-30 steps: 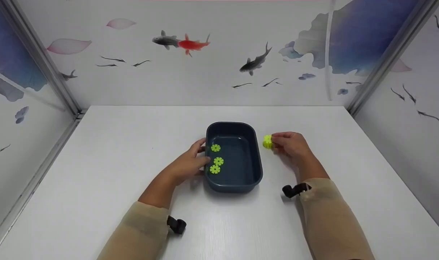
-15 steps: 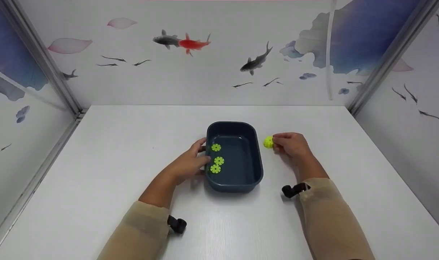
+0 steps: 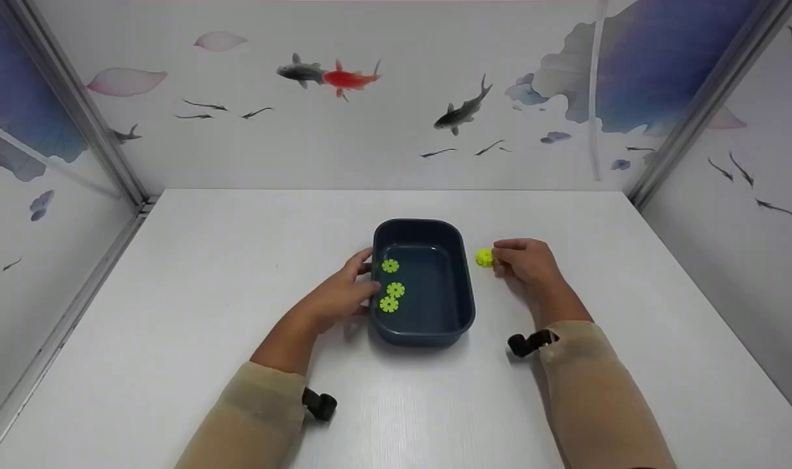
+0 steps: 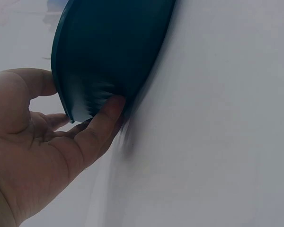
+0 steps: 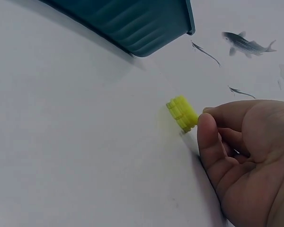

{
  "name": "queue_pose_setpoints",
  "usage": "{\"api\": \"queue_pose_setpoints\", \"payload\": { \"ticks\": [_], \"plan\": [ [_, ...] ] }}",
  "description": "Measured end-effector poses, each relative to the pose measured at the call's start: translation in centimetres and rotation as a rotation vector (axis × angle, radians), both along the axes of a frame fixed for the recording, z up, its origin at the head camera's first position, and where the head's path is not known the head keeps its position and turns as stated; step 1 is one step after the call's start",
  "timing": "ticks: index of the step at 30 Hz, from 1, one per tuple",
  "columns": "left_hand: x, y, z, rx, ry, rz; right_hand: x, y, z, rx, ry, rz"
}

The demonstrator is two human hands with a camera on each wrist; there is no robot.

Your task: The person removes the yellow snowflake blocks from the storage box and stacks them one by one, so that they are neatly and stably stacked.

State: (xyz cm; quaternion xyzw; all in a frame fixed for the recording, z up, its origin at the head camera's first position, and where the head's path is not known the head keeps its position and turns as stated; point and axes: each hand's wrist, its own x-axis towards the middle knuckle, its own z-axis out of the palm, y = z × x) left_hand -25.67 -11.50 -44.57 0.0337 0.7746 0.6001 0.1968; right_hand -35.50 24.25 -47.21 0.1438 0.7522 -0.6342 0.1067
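A: Head view: yellow stack [image 3: 484, 258] on table [image 3: 207, 293], just right of tub [image 3: 422, 326], apart from its wall. Right hand [image 3: 525, 262] directly right of stack, fingertips at it. Nearer by far than left hand [image 3: 341, 294], which sits across the tub.

B: Grip on stack?

A: Can't tell from here. Fingers curled toward it, contact not resolved. Three green discs [image 3: 391, 286] inside tub, left part of floor.

B: Left wrist view?

A: Left hand [image 4: 42, 142] holding tub [image 4: 109, 52] by its rim: thumb over the edge, fingers [image 4: 106, 118] pressed on outer wall. Stack not in view.

B: Right wrist view?

A: Stack [image 5: 181, 113] lying on its side on table [image 5: 75, 156], ribbed, short axis roughly level and pointing along the table. Right hand [image 5: 241, 156] just beside it, one fingertip [image 5: 206, 124] touching or nearly touching its near end. Fingers loosely curled, nothing enclosed – not gripping yet. Tub corner [image 5: 146, 28] beyond, well apart from stack.

B: So stack lies off the fingertips, tub side?

A: Yes. Stack between right hand and tub, closer to the hand.
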Motion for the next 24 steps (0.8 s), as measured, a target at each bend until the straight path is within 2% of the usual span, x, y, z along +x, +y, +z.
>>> {"api": "queue_pose_setpoints", "payload": {
  "ticks": [8, 13, 16, 19, 24],
  "plan": [
    [0.1, -0.1, -0.1, -0.001, 0.005, 0.000, -0.1, -0.2, -0.1, -0.069, 0.012, -0.039],
    [0.0, -0.1, -0.3, -0.006, 0.001, 0.003, 0.0, -0.3, 0.9, 0.026, 0.045, -0.029],
    [0.0, 0.0, -0.3, -0.002, 0.000, 0.004, 0.3, -1.0, 2.4, 0.042, 0.095, -0.012],
    [0.1, 0.0, -0.1, -0.002, 0.001, 0.005, 1.3, -2.5, 4.6, -0.078, 0.167, 0.032],
    [0.1, 0.0, 0.0, 0.003, 0.004, 0.004, 3.7, -6.1, 8.3, -0.229, 0.308, 0.193]
  ]
}}
